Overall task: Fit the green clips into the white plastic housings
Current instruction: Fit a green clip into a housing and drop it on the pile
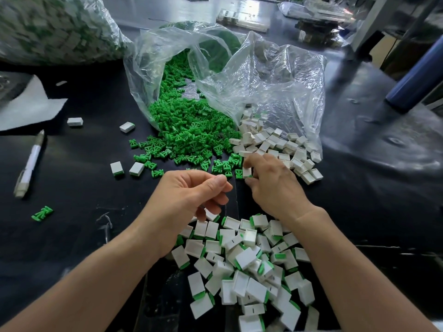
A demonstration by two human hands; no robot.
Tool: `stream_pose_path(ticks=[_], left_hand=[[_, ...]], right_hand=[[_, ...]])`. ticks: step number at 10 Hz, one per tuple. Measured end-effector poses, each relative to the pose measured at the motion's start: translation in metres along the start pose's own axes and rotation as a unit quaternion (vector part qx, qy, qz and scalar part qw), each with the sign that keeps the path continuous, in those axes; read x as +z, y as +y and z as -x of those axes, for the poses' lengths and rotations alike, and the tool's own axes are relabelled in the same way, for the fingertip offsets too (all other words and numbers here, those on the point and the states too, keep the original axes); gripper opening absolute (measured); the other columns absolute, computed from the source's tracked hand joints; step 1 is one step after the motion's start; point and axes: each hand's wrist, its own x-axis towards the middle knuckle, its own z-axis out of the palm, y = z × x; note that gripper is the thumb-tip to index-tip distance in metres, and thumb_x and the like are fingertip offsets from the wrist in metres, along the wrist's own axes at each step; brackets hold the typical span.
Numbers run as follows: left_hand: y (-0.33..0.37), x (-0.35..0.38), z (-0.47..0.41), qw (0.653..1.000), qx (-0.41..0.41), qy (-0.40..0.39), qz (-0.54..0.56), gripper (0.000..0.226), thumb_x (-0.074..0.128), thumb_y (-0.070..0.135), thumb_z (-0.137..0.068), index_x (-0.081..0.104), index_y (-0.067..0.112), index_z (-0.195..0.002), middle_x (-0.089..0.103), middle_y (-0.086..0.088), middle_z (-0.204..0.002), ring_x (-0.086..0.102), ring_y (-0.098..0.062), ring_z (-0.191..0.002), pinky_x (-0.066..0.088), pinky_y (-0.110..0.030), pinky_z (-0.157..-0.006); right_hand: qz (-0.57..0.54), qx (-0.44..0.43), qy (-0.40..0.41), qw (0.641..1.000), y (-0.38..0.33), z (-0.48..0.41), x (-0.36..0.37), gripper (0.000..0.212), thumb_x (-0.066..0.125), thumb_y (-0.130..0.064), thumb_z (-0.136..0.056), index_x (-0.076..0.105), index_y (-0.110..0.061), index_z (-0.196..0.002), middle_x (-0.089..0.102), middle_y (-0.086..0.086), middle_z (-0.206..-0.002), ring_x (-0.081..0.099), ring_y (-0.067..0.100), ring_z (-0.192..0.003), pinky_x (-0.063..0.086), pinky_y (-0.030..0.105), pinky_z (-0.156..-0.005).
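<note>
Loose green clips (pixel 189 130) spill from a clear plastic bag (pixel 263 75) onto the black table. Empty white housings (pixel 278 144) lie in a heap to their right. My right hand (pixel 275 185) pinches one white housing (pixel 247 171) between thumb and fingers at the edge of the two heaps, a bit of green showing at its lower end. My left hand (pixel 191 195) hovers just left of it, fingers curled, thumb against the fingertips; nothing shows in it. A pile of housings with green clips fitted (pixel 249 264) lies close to me, under my wrists.
A large bag of fitted parts (pixel 55 29) stands at the far left. A white pen (pixel 30 164) and a white sheet (pixel 26 109) lie at the left. A few stray housings (pixel 127 168) and a green clip (pixel 42 213) are scattered on the table. A blue cylinder (pixel 417 80) stands at the right.
</note>
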Motion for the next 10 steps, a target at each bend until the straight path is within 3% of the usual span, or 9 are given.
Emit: stream_pose_path(ticks=[2,4,5,6,7,8,9,10], left_hand=[[-0.001,0.000,0.000,1.000,0.003,-0.002,-0.007,0.025,0.062,0.033,-0.064,0.073,0.011,-0.066,0.066,-0.005,-0.060,0.056,-0.009,-0.049,0.040,-0.016,-0.042],[-0.002,0.000,-0.001,1.000,0.003,-0.003,-0.008,0.023,0.062,0.032,-0.064,0.073,0.012,-0.065,0.066,-0.004,-0.059,0.056,-0.009,-0.048,0.040,-0.016,-0.042],[-0.002,0.000,-0.001,1.000,0.004,-0.003,-0.011,0.024,0.062,0.033,-0.064,0.073,0.012,-0.065,0.066,-0.004,-0.059,0.056,-0.009,-0.048,0.040,-0.015,-0.042],[-0.002,0.000,-0.001,1.000,0.005,-0.002,-0.012,0.024,0.062,0.033,-0.064,0.073,0.012,-0.065,0.066,-0.004,-0.060,0.056,-0.009,-0.048,0.040,-0.015,-0.042],[-0.002,0.000,-0.001,1.000,0.005,-0.002,-0.012,0.024,0.062,0.032,-0.064,0.073,0.012,-0.065,0.066,-0.004,-0.060,0.056,-0.009,-0.048,0.040,-0.016,-0.042],[-0.002,0.000,-0.001,1.000,0.006,0.000,-0.004,0.023,0.062,0.031,-0.064,0.073,0.012,-0.065,0.067,-0.004,-0.060,0.056,-0.008,-0.048,0.040,-0.016,-0.041],[-0.002,0.000,-0.001,1.000,0.008,0.022,0.001,0.018,0.064,0.027,-0.067,0.073,0.013,-0.074,0.069,-0.005,-0.066,0.059,-0.008,-0.050,0.043,-0.016,-0.042],[-0.005,0.000,-0.003,0.999,0.008,0.049,0.012,0.011,0.063,0.011,-0.080,0.069,0.017,-0.087,0.072,-0.006,-0.083,0.065,-0.009,-0.059,0.050,-0.017,-0.049]], right_hand=[[-0.025,0.018,-0.049,0.998,0.003,0.001,-0.006,0.021,0.057,-0.020,-0.090,0.044,-0.019,-0.106,0.029,-0.005,-0.100,0.037,0.015,-0.086,0.028,0.026,-0.076],[-0.007,-0.012,-0.031,0.999,0.001,0.001,-0.006,0.024,0.058,-0.019,-0.088,0.036,-0.021,-0.098,0.036,-0.004,-0.100,0.040,0.017,-0.090,0.028,0.027,-0.077],[-0.008,-0.009,-0.032,0.999,0.002,0.002,-0.004,0.031,0.058,-0.018,-0.089,0.044,-0.019,-0.117,0.039,-0.001,-0.110,0.043,0.018,-0.101,0.031,0.027,-0.083],[-0.025,-0.012,-0.021,0.999,0.003,0.003,-0.004,0.021,0.059,-0.017,-0.089,0.056,-0.021,-0.109,0.031,-0.006,-0.101,0.037,0.011,-0.091,0.027,0.021,-0.079],[-0.027,-0.030,-0.019,0.999,0.003,0.004,-0.004,0.014,0.059,-0.015,-0.089,0.060,-0.019,-0.102,0.036,-0.006,-0.098,0.042,0.013,-0.089,0.028,0.021,-0.076],[-0.055,-0.043,0.025,0.997,0.004,0.005,-0.005,0.017,0.059,-0.011,-0.087,0.062,-0.016,-0.103,0.051,-0.003,-0.094,0.050,0.014,-0.088,0.029,0.018,-0.070],[-0.173,-0.041,0.093,0.980,0.000,0.009,-0.011,0.027,0.065,-0.007,-0.083,0.061,-0.011,-0.109,0.051,-0.014,-0.078,0.050,0.004,-0.073,0.036,0.009,-0.068],[-0.235,-0.085,0.109,0.962,-0.010,0.015,-0.013,0.032,0.068,-0.003,-0.079,0.059,-0.007,-0.109,0.054,-0.015,-0.081,0.054,0.003,-0.071,0.040,0.002,-0.071]])
